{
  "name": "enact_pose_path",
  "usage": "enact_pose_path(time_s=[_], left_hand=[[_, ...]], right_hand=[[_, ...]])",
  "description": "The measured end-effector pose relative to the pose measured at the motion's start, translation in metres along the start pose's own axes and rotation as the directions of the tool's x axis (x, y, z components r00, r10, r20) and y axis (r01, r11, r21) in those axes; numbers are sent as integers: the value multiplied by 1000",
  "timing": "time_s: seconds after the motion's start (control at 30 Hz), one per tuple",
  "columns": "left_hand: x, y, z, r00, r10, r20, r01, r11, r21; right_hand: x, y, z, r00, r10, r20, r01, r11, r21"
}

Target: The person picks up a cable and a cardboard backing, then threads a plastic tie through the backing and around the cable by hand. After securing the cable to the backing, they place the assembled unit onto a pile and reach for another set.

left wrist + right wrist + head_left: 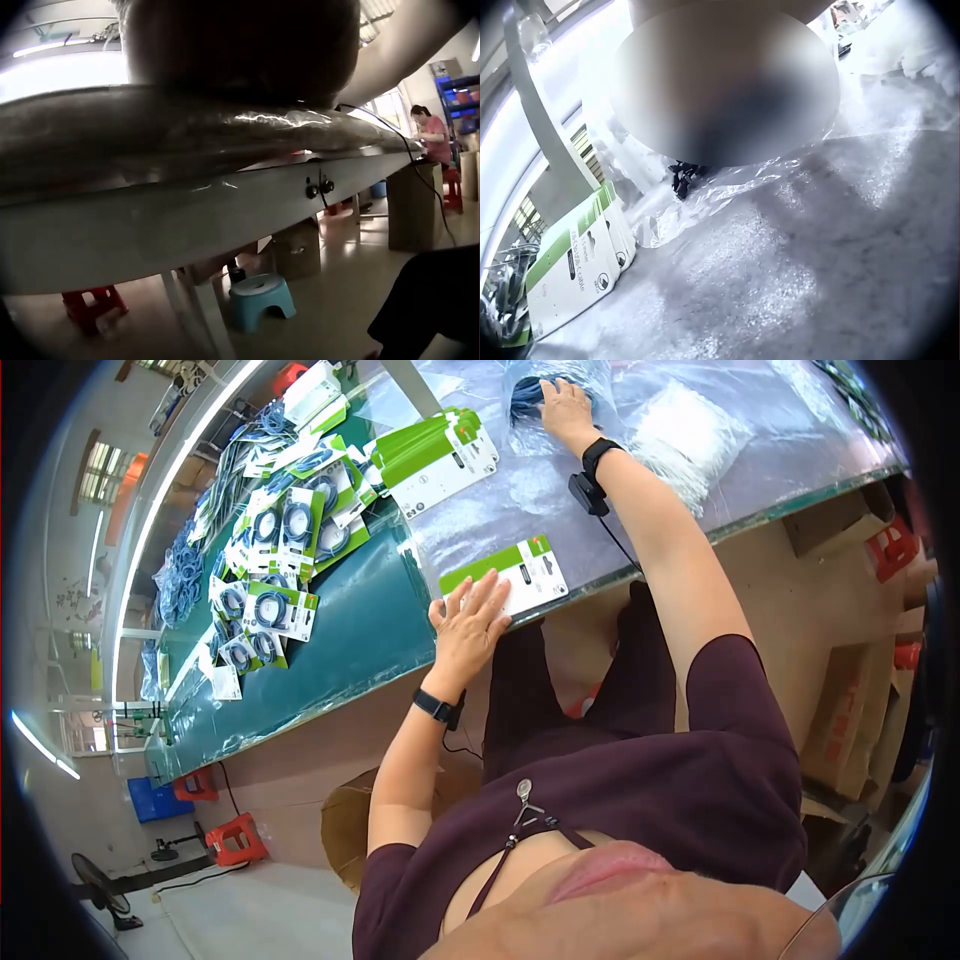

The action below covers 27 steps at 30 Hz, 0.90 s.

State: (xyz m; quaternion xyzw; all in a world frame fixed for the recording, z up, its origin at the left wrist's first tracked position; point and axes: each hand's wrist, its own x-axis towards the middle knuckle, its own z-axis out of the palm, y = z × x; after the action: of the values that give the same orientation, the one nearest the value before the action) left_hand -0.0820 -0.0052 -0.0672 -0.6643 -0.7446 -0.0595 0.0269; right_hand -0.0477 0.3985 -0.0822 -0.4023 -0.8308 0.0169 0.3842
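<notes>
My left hand [465, 635] lies at the table's front edge, its spread fingers resting on a green-and-white cable packaging card [535, 575]. In the left wrist view, a dark, close shape covers the work. My right hand [568, 415] reaches to the mouth of a clear plastic bag [555, 372] and touches the bundled dark blue cables [524, 400] there. Whether its fingers grip a cable I cannot tell, as the right wrist view is blurred over the hand. Left of that bag lies a fanned stack of the same cards [435, 465].
A bag of small white pieces [690, 440] lies right of my right forearm. Many carded cables [270, 605] pile up on the green mat [350, 600] at left. A post [410, 388] rises behind the card stack. A thin black wire [622, 542] hangs from my right wrist camera.
</notes>
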Motion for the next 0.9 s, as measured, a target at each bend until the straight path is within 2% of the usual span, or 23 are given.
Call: enact_pose_path(time_s=[0.1, 0.13, 0.17, 0.2, 0.23, 0.27, 0.3, 0.33, 0.43, 0.47, 0.57, 0.6, 0.7, 0.73, 0.83, 0.9], left_hand=[[3, -1, 1, 996, -21, -90, 16, 998, -55], [3, 0, 2, 990, -43, -133, 31, 995, -93], [3, 0, 3, 983, -66, -173, 43, 990, -133], [2, 0, 3, 981, -64, -186, 38, 989, -141], [-1, -1, 4, 973, -88, -214, 50, 983, -175], [-3, -2, 5, 964, -112, -239, 62, 976, -208], [0, -3, 6, 956, -136, -260, 72, 968, -241], [6, -4, 5, 954, -138, -264, 72, 966, -248], [8, 2, -2, 985, -102, -141, 84, 988, -129], [9, 2, -2, 984, -108, -143, 90, 988, -128], [9, 2, -1, 983, -116, -143, 93, 983, -156], [8, -1, -2, 982, -120, -146, 97, 983, -159], [6, 1, 1, 977, -126, -169, 97, 980, -171], [4, 2, 2, 977, -121, -173, 90, 980, -178], [5, 1, 2, 976, -117, -183, 89, 984, -153], [5, -1, 3, 975, -112, -194, 84, 986, -147]], right_hand=[[28, 0, 1, 999, -21, -47, 21, 1000, -1], [38, -2, 1, 987, 97, 127, -105, 993, 60], [46, -6, 0, 932, 200, 302, -239, 966, 97], [55, -9, 0, 837, 281, 469, -371, 922, 108], [49, -16, 3, 842, 277, 462, -361, 927, 101], [32, -23, 10, 929, 200, 310, -311, 877, 365], [23, -27, 15, 978, 157, 134, -207, 775, 597], [29, -31, 10, 979, 153, 133, -202, 780, 592], [52, -53, -28, 859, 299, 415, -505, 369, 780], [61, -53, -31, 860, 294, 417, -504, 369, 781], [89, -40, -44, 714, 135, 687, -683, -85, 726], [91, -42, -48, 714, 132, 688, -684, -82, 725], [88, -47, -67, 800, 241, 549, -465, -329, 822], [80, -48, -72, 802, 247, 545, -463, -320, 826], [38, -66, -84, 801, 230, 552, -418, -446, 792], [14, -95, -107, 794, 248, 555, -411, -453, 791]])
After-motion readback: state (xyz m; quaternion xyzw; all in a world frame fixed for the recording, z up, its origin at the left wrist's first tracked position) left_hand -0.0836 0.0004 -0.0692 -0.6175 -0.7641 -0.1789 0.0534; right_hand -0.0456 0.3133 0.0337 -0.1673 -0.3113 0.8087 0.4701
